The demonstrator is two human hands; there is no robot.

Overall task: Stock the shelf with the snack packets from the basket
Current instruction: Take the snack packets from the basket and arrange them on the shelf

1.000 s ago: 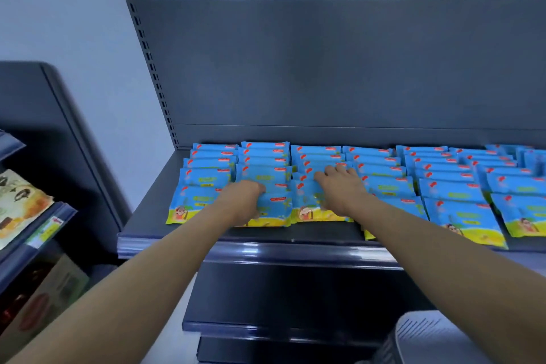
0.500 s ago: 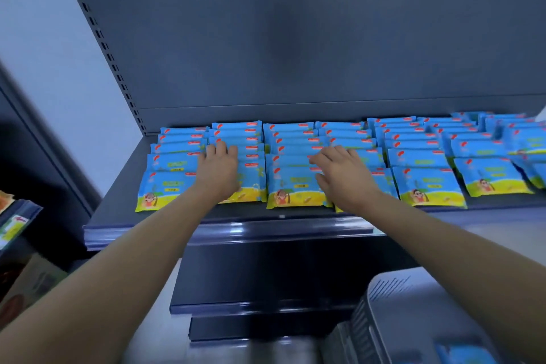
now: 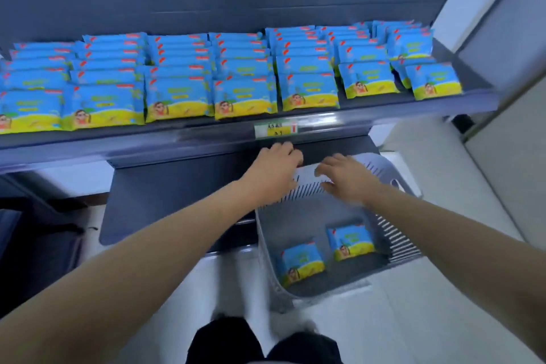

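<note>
Several rows of blue and yellow snack packets (image 3: 245,94) lie overlapped on the dark shelf (image 3: 206,139). Below it a grey slotted basket (image 3: 396,239) stands on the floor with two packets inside, one at the front left (image 3: 301,263) and one behind it to the right (image 3: 351,241). My left hand (image 3: 273,168) and my right hand (image 3: 345,177) hover empty above the basket's far rim, under the shelf edge, fingers loosely bent and blurred by motion. Neither hand touches a packet.
A price label (image 3: 276,130) sits on the shelf's front rail. A lower dark shelf (image 3: 177,192) juts out left of the basket. White floor (image 3: 443,319) spreads to the right, with a pale wall panel (image 3: 508,38) beyond. My knees (image 3: 266,346) show at the bottom.
Both hands left the packets on the shelf and dropped down to the right, over the basket. The view tilted downward, bringing the basket and its two packets into sight.
</note>
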